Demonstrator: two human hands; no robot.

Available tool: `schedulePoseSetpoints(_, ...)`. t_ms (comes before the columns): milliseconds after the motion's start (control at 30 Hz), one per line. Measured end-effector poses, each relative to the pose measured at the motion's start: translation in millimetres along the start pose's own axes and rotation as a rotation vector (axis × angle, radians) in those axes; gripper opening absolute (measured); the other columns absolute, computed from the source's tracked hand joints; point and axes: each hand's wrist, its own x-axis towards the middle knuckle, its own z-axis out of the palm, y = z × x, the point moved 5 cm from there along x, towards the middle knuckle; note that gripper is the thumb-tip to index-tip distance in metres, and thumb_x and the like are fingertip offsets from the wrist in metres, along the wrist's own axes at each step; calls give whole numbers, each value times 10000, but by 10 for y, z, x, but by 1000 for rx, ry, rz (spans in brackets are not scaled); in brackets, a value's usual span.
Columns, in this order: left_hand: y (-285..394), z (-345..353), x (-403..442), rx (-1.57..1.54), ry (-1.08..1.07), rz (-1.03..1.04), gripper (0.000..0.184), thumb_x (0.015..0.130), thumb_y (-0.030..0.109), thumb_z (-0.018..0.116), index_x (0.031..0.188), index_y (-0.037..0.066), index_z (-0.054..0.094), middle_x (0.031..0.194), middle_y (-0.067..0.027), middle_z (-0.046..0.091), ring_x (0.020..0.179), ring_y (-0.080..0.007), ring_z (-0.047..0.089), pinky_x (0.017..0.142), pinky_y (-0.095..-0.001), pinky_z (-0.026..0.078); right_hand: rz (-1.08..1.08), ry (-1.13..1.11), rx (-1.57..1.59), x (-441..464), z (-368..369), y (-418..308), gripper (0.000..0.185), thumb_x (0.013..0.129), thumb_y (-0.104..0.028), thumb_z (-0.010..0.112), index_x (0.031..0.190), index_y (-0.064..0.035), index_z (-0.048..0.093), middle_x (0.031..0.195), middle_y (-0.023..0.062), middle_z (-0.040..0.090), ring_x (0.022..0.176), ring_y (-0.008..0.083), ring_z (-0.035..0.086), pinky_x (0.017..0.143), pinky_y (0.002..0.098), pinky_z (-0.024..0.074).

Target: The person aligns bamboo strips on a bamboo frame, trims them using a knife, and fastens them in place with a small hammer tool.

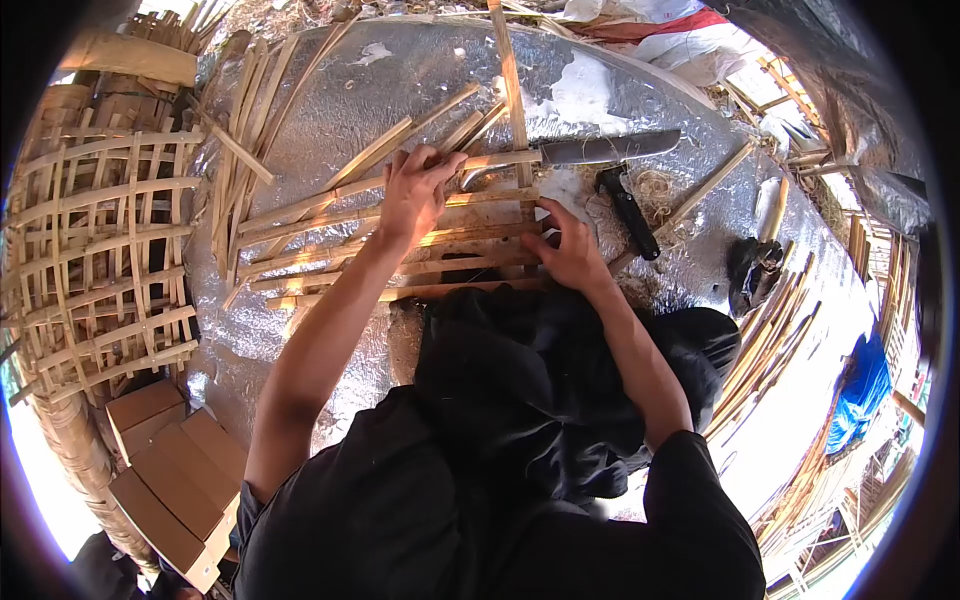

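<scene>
Several long split bamboo strips [455, 236] lie side by side in front of my body, with an upright crosswise strip [512, 90] meeting them near their right ends. My left hand [412, 195] is closed, fingers curled over one of the upper strips; its fingertips are partly hidden. At the right ends, my right hand [570, 250] grips a strip between thumb and forefinger, beside the crosswise piece. Just beyond both hands lies a large knife [610, 148], its broad blade pointing right and its wooden handle reaching close to my left fingers.
Right of my right hand rests a black-handled tool [630, 212]. Loose bamboo strips [255, 130] are piled at the left, beside a woven bamboo lattice [105, 240]. Cardboard boxes [180, 480] stand lower left. More strips [765, 345] and a blue sheet [858, 395] are at the right.
</scene>
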Motion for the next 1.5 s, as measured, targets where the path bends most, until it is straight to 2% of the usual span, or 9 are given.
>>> schedulePoseSetpoints(167,188,-74,12,328,59,131,524,832,-96,678,1281,165,748,1157,15,574,1012,-198,495,847,-324,437,-9,1,-11,11,-16,8,575,875,-154,785,1393,-5,584,1008,219,747,809,304,770,718,398,588)
schedulePoseSetpoints(267,128,-55,37,295,55,126,563,803,-98,688,1263,218,758,1178,23,586,1015,-226,478,962,-384,390,-4,12,-13,9,-15,32,593,868,-166,790,1396,18,591,1011,225,747,802,303,767,725,395,588)
schedulePoseSetpoints(367,-21,30,16,179,27,106,555,811,-86,698,1256,239,759,1158,22,601,1035,-226,472,961,-407,386,5,17,-39,10,-17,43,616,861,-184,798,1396,44,595,1021,237,746,796,305,762,735,390,586)
schedulePoseSetpoints(833,-1,-43,68,357,-42,175,521,877,-44,637,1298,253,715,1193,28,584,1088,-245,508,949,-416,385,59,-16,-45,3,-37,-5,640,858,-216,809,1387,76,597,1042,263,740,884,336,761,805,396,580)
schedulePoseSetpoints(1033,9,-53,76,369,-61,166,562,867,-61,625,1325,255,699,1191,4,578,1085,-254,524,959,-427,402,-31,23,-92,16,-26,42,628,853,-224,813,1368,73,612,1042,270,740,884,340,762,800,397,580)
schedulePoseSetpoints(1133,-13,-35,72,345,-41,181,564,854,-64,633,1320,246,705,1173,-5,583,1068,-260,529,954,-434,411,102,-45,-61,0,-53,-21,647,869,-264,819,1408,28,613,1075,232,751,864,275,740,807,372,571)
schedulePoseSetpoints(1233,-44,-14,72,296,-40,171,564,834,-70,645,1306,231,716,1158,-9,587,1055,-260,530,935,-433,416,24,-2,-85,6,-54,-21,627,846,-229,817,1364,64,619,1053,269,742,880,346,767,801,405,584)
schedulePoseSetpoints(1367,-32,-26,66,296,-20,200,575,800,-87,660,1288,209,730,1152,-12,586,1037,-252,524,896,-412,428,-18,22,-98,12,-35,29,626,844,-226,817,1365,61,620,1047,266,742,880,347,767,803,407,585)
schedulePoseSetpoints(1500,-101,-1,35,324,-94,181,557,857,-13,664,1337,269,686,1242,-2,529,1105,-275,494,917,-490,390,42,3,-64,5,-60,-27,624,842,-224,817,1363,60,622,1048,270,741,899,360,764,811,412,584)
